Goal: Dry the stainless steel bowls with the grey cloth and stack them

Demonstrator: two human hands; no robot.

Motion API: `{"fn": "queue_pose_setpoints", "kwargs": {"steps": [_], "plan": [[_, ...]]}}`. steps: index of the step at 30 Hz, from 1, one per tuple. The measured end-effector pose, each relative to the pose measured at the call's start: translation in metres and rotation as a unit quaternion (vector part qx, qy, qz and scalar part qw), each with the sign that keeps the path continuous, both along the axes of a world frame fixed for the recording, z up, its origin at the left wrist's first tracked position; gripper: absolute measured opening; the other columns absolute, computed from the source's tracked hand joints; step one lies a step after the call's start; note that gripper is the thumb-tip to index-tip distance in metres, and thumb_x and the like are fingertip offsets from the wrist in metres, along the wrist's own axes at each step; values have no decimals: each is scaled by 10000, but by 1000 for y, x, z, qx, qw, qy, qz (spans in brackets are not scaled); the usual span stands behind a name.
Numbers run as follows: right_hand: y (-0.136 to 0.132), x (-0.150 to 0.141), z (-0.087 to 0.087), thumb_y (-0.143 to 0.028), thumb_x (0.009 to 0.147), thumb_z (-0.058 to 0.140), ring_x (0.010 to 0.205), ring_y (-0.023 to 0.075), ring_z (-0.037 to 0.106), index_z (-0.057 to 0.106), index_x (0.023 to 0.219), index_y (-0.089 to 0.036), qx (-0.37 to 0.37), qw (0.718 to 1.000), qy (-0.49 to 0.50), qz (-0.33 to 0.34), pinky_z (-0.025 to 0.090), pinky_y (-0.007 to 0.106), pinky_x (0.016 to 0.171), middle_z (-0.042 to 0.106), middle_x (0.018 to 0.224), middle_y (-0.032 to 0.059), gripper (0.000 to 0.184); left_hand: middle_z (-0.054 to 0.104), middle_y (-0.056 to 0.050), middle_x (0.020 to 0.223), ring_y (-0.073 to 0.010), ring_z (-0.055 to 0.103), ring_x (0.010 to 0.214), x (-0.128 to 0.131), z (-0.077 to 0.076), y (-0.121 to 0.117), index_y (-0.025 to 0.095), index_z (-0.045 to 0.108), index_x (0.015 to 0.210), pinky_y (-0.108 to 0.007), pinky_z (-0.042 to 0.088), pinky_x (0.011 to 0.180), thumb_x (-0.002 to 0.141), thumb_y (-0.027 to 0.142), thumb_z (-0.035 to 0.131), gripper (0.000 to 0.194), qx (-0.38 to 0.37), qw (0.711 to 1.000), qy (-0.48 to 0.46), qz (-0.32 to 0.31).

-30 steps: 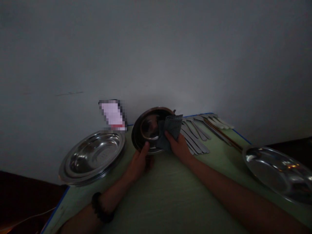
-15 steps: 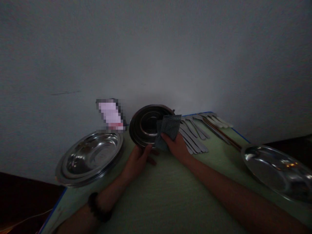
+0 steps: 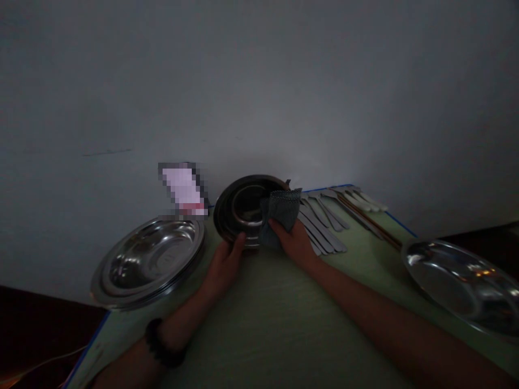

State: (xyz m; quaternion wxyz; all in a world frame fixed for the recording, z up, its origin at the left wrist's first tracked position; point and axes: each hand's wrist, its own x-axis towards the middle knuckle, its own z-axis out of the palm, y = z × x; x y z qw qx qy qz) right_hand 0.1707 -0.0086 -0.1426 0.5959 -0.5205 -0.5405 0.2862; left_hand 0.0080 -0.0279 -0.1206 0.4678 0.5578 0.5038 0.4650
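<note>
Relative to the stack of steel basins [image 3: 162,262], the round metal bowl [image 3: 246,208] was found just to the right, tilted, its near rim held by the left hand [image 3: 224,265], whose fingers were mostly hidden. The right hand [image 3: 294,237], farther right of the stack, was closed on a dark cloth [image 3: 283,216] laid against the bowl's right side. A pixelated device [image 3: 184,189] was noted just behind the stack, metal cutlery [image 3: 326,236] well to its right, and a steel dish [image 3: 450,281] farthest right of it.
</note>
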Motion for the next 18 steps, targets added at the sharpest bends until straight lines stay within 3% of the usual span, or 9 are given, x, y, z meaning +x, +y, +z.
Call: {"fn": "queue_pose_setpoints", "kwargs": {"steps": [3, 6, 10, 13, 16, 18], "plan": [[0, 1, 0, -417, 792, 603, 951, 254, 657, 678, 967, -174, -8, 1000, -2, -9, 485, 367, 837, 725, 988, 94, 309, 749, -70, 851, -253, 687, 784, -1, 1, -1, 181, 698, 894, -393, 544, 777, 771, 493, 611, 346, 0, 998, 64, 1], [-1, 0, 1, -430, 802, 587, 956, 256, 656, 677, 976, -156, -8, 1000, 12, -16, 486, 361, 835, 723, 994, 108, 337, 745, -59, 783, -264, 691, 789, -2, -1, -1, 193, 702, 805, -382, 540, 770, 745, 483, 639, 303, -7, 998, 59, 3], [-1, 0, 1, -431, 808, 571, 938, 253, 651, 660, 987, -136, 15, 1000, 13, -17, 482, 359, 829, 714, 995, 116, 356, 743, -81, 963, -285, 693, 924, -3, -4, 0, 190, 676, 1015, -389, 552, 796, 757, 491, 640, 399, -47, 996, -37, 62], [0, 0, -1, -429, 787, 593, 894, 252, 653, 649, 979, -137, 14, 1000, 10, -15, 487, 362, 798, 713, 963, 113, 354, 730, -98, 1024, -311, 659, 1047, -1, 4, -1, 194, 646, 1058, -384, 570, 782, 797, 517, 588, 419, -70, 986, -69, 132], [1, 0, -2, -439, 773, 606, 886, 255, 653, 653, 962, -149, 14, 1000, 5, -17, 489, 366, 787, 714, 949, 109, 349, 724, -112, 1057, -328, 596, 1160, 4, 14, -4, 177, 654, 1023, -393, 560, 848, 817, 499, 577, 389, -103, 980, -79, 153], [1, 0, -2, -435, 791, 591, 898, 253, 654, 663, 946, -160, 21, 1000, -2, -6, 487, 366, 797, 716, 950, 103, 324, 708, -118, 1121, -317, 571, 1196, 6, 15, -4, 166, 648, 1042, -406, 529, 920, 829, 484, 570, 390, -104, 980, -112, 129]]}}
